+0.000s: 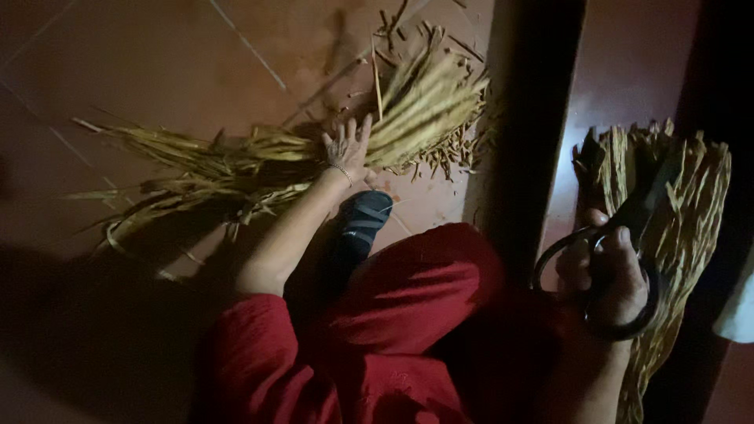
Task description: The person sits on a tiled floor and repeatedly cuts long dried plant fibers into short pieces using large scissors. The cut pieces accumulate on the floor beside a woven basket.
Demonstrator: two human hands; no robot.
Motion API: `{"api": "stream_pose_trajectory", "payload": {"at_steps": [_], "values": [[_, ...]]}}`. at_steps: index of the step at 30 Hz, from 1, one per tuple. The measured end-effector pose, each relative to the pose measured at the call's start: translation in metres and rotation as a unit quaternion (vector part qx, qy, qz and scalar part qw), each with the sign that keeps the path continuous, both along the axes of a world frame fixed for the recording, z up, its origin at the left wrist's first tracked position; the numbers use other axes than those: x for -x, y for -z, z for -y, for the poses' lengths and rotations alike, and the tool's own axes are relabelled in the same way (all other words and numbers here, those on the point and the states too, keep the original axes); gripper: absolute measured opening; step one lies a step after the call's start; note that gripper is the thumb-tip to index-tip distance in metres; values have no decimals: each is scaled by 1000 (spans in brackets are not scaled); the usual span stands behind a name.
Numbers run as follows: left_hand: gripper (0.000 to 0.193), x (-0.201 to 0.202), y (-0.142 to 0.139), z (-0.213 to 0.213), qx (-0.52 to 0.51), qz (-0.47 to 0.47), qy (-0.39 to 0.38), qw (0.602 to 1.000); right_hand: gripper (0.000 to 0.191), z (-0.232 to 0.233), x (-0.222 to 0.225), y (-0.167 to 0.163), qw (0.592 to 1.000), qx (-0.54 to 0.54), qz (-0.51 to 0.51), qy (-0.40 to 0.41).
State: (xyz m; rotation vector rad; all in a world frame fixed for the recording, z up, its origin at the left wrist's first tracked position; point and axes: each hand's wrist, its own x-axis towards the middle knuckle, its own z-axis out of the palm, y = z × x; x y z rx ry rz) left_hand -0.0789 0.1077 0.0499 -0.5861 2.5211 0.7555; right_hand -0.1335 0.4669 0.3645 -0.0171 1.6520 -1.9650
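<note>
The left hand (345,149) lies flat and open on the straw bundle (314,149) – far right of it, the right hand (605,275) grips big black scissors (620,243)

A reddish tiled floor (157,63) fills the upper left, its pale joint lines running slantwise. Short bits of dry cuttings (452,157) lie scattered on it near a dark upright post (534,118). A foot in a dark blue slipper (363,216) with grey stripes rests on the tiles, below it a knee in red cloth (416,290). At the far right edge shows a small patch of white cloth (740,310).
</note>
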Motion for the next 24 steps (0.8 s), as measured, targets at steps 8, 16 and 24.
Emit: {"api": "stream_pose_trajectory", "payload": {"at_steps": [8,16,24], "values": [[72,21,19,7,-42,16,-106,993,40,5,-2,-7,1000,-17,17,6],[92,86,32,-7,-86,-132,-217,963,43,0,-8,-5,999,-44,18,26],[25,101,17,-24,-28,-130,-169,977,43,7,-11,-10,996,-44,47,64]]}}
